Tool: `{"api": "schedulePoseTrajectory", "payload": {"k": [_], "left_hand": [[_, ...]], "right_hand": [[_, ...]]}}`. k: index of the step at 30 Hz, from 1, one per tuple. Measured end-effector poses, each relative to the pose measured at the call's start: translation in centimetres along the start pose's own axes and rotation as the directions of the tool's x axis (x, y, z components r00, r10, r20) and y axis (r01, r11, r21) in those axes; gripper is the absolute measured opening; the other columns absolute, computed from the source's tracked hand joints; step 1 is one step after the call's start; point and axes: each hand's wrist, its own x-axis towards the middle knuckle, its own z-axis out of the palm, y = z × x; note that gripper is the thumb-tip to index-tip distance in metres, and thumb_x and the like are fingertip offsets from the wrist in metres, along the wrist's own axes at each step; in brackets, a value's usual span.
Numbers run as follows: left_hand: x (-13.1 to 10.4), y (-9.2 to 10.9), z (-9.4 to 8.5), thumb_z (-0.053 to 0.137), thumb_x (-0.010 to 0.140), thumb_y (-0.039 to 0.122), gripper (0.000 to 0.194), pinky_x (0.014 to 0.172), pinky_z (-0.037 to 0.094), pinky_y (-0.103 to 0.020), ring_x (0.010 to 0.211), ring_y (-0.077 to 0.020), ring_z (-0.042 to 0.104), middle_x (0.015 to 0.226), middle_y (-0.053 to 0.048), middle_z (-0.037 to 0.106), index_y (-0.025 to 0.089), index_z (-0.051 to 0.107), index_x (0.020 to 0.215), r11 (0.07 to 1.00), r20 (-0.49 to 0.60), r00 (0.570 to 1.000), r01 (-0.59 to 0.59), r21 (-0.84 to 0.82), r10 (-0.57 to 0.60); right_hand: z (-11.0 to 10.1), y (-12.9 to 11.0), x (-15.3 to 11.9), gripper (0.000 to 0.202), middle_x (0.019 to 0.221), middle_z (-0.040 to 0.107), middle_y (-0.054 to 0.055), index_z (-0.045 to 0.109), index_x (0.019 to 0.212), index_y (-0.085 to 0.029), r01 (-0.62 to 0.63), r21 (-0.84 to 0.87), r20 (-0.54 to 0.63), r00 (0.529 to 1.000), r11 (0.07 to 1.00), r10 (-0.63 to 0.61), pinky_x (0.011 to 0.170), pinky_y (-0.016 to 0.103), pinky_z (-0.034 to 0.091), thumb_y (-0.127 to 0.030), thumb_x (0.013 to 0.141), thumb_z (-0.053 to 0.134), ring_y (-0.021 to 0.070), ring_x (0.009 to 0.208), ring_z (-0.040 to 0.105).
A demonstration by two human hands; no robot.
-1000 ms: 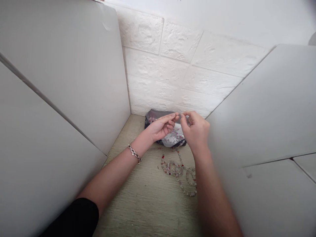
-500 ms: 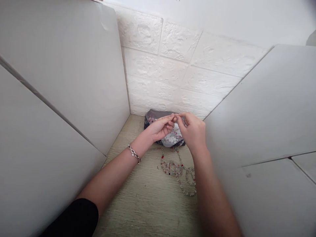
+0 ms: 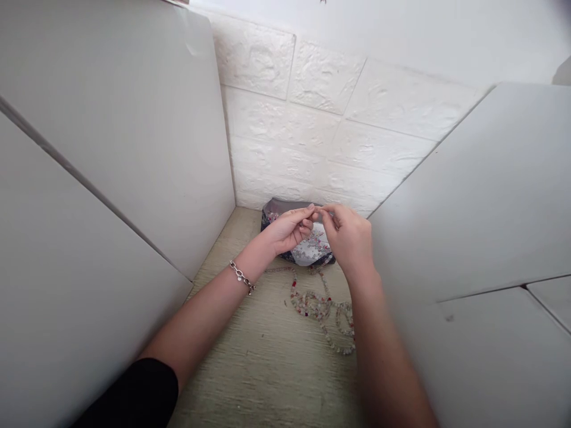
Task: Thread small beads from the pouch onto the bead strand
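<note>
My left hand [image 3: 295, 230] and my right hand [image 3: 350, 235] meet fingertip to fingertip above a dark container [image 3: 291, 205] of loose beads. Each is closed in a pinch; whatever lies between the fingertips is too small to make out. Inside the container, small clear and pink beads [image 3: 308, 245] lie on a white surface, partly covered by my hands. A long beaded string [image 3: 314, 304], mostly pale with a few red beads, lies in loops on the tabletop below, its right side partly hidden by my right forearm.
White panels rise on the left [image 3: 134, 119] and right [image 3: 473, 196], narrowing the space toward a white brick-patterned wall [image 3: 285, 119]. The surface underneath is a pale greenish wood-grain tabletop [image 3: 250, 368]. A chain bracelet [image 3: 241, 277] circles my left wrist.
Almost nothing differs. Both hands keep their pinch in the same spot, and the container and the beaded string stay where they were.
</note>
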Motion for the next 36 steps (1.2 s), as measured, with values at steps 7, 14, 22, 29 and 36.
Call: {"api": "schedulePoseTrajectory", "payload": {"k": [7, 14, 22, 29, 36], "left_hand": [[-0.08, 0.1, 0.24, 0.052, 0.078, 0.014, 0.012, 0.042, 0.034, -0.008, 0.046, 0.002, 0.04, 0.066, -0.001, 0.052, 0.007, 0.059, 0.072, 1.0, -0.025, 1.0, -0.004, 0.031, 0.004], [-0.21, 0.1, 0.37, 0.052, 0.078, 0.013, 0.011, 0.042, 0.033, -0.008, 0.046, 0.0015, 0.04, 0.065, -0.001, 0.052, 0.008, 0.059, 0.072, 0.998, -0.034, 0.999, 0.003, 0.068, -0.001], [-0.25, 0.14, 0.54, 0.049, 0.08, 0.012, 0.012, 0.041, 0.033, -0.008, 0.045, 0.0017, 0.039, 0.063, 0.0, 0.051, 0.008, 0.058, 0.072, 0.999, -0.052, 0.999, 0.01, 0.04, -0.008], [-0.27, 0.13, 0.59, 0.05, 0.079, 0.013, 0.012, 0.041, 0.033, -0.007, 0.045, 0.0017, 0.04, 0.062, 0.001, 0.051, 0.008, 0.058, 0.072, 0.998, -0.053, 0.999, 0.0, 0.064, 0.004], [-0.24, 0.18, 0.38, 0.052, 0.079, 0.014, 0.011, 0.041, 0.033, -0.007, 0.045, 0.0018, 0.04, 0.063, 0.001, 0.051, 0.008, 0.058, 0.073, 0.998, -0.04, 0.999, 0.007, 0.069, -0.004]], "right_hand": [[-0.04, 0.02, -0.04, 0.023, 0.085, 0.064, 0.003, 0.06, 0.086, -0.02, 0.02, 0.014, 0.028, 0.999, 1.0, -0.021, 0.059, 0.025, 0.034, -0.029, 0.084, 0.039, 0.015, 0.072, 0.054], [-0.19, -0.13, -0.08, 0.024, 0.08, 0.063, 0.004, 0.059, 0.084, -0.02, 0.014, -0.006, 0.011, 1.0, 1.0, -0.014, 0.058, 0.025, 0.033, -0.031, 0.084, 0.038, 0.0146, 0.067, 0.053], [-0.33, -0.3, -0.08, 0.022, 0.078, 0.062, 0.003, 0.059, 0.084, -0.019, 0.013, -0.02, 0.019, 1.0, 1.0, -0.013, 0.055, 0.025, 0.031, -0.03, 0.084, 0.04, 0.0136, 0.065, 0.051], [-0.29, -0.33, -0.11, 0.021, 0.078, 0.062, 0.004, 0.06, 0.084, -0.019, 0.024, -0.031, 0.011, 1.0, 0.999, -0.023, 0.054, 0.024, 0.03, -0.029, 0.083, 0.041, 0.0141, 0.065, 0.052], [-0.17, -0.1, -0.07, 0.023, 0.074, 0.061, 0.004, 0.06, 0.084, -0.019, 0.034, -0.039, 0.002, 0.999, 0.999, -0.034, 0.053, 0.024, 0.03, -0.031, 0.083, 0.04, 0.0137, 0.062, 0.05]]}}
